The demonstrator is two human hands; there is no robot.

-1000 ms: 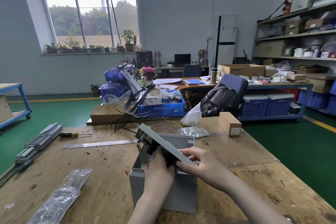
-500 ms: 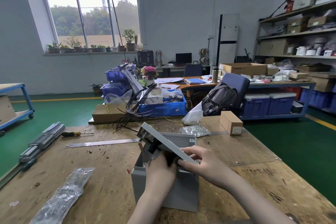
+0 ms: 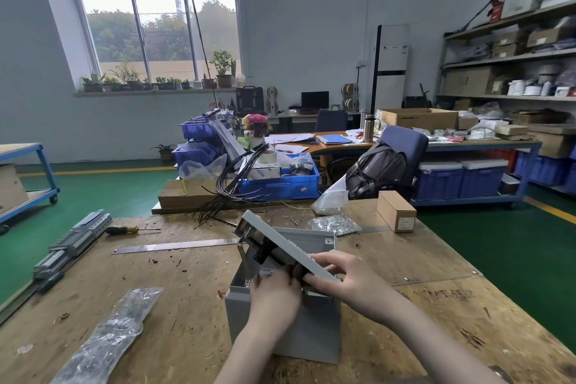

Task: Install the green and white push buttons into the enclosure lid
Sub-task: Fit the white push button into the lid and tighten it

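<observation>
Two hands meet at the grey enclosure lid, which is tilted up over its grey box. Right hand fingers pinch the lid's near edge; left hand fingers curl on a black part under it. The box stands on the wooden surface.

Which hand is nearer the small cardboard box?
Right. The right hand is on the lid's near edge, below the cardboard box; the left hand lies farther left.

The left hand curled under the tilted lid; the right hand pinched its near edge from above.
</observation>
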